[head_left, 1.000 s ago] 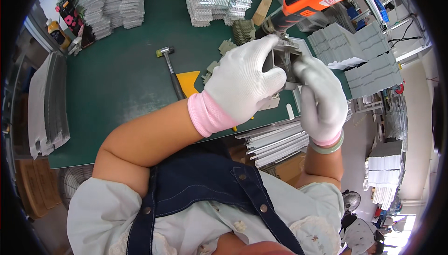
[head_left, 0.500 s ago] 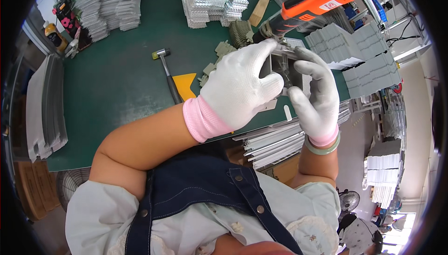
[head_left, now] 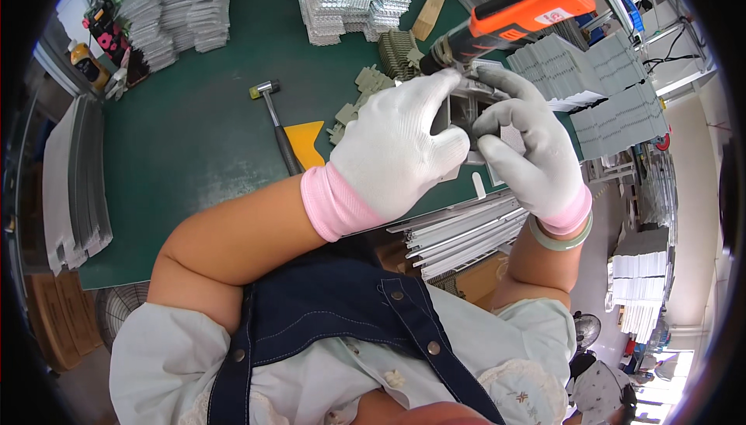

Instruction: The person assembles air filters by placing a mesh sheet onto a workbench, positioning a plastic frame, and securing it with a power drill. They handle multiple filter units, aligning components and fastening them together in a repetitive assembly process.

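My left hand (head_left: 396, 145), in a white glove with a pink cuff, is wrapped around the side of a grey box-like part (head_left: 441, 119) with open compartments. My gloved right hand (head_left: 530, 141) is curled at the other side of that part. Its thumb and fingertips close together over the opening, and whatever lies between them is too small and dark to name. Just beyond both hands hangs an orange and black power drill (head_left: 528, 12), its dark chuck pointing down toward the part. Small grey-green plastic pieces (head_left: 365, 92) lie beside my left hand.
On the green table (head_left: 179, 134) lie a small two-faced mallet (head_left: 275, 126) and a yellow scraper (head_left: 307, 142). Silvery panels (head_left: 342, 13) and a wooden block (head_left: 430, 13) stand behind. White stacked panels (head_left: 622, 126) are at the right, and white strips (head_left: 462, 235) below the front edge.
My right hand has shifted slightly right at the wrist, and its fingers have curled in from a looser spread toward the thumb. My left hand has barely moved.
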The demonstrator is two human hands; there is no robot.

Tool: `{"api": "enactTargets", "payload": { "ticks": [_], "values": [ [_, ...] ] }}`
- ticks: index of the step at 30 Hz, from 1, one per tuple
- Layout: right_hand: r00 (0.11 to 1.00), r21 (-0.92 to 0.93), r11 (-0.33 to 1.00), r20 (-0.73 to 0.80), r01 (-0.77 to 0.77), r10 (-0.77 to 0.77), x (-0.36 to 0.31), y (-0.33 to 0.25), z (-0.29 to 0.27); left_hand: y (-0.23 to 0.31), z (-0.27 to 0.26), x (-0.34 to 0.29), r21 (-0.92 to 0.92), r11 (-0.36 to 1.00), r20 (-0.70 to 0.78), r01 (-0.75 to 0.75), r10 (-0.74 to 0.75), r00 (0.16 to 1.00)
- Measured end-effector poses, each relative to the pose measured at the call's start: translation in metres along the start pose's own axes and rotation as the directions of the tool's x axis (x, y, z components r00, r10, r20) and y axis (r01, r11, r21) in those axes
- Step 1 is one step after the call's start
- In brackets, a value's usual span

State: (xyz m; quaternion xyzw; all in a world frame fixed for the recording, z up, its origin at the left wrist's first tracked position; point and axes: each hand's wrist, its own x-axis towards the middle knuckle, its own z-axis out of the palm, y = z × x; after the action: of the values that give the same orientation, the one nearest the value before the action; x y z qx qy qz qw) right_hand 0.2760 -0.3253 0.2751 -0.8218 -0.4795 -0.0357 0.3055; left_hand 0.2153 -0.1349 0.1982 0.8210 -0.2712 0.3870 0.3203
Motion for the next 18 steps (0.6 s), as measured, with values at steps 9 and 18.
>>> {"api": "enactTargets", "payload": {
  "ticks": [9, 18],
  "values": [
    [0.999, 0.184, 0.982, 0.011, -0.046, 0.045, -0.010, 0.008, 0.004, 0.006, 0.001, -0.009, -0.011, 0.999, 0.025, 0.037, -0.036, 0.999],
    [0.992, 0.278, 0.954, -0.018, -0.113, 0.123, -0.014, -0.003, 0.007, 0.010, -0.003, -0.011, -0.049, 0.994, 0.067, 0.097, -0.093, 0.993]
  ]
}}
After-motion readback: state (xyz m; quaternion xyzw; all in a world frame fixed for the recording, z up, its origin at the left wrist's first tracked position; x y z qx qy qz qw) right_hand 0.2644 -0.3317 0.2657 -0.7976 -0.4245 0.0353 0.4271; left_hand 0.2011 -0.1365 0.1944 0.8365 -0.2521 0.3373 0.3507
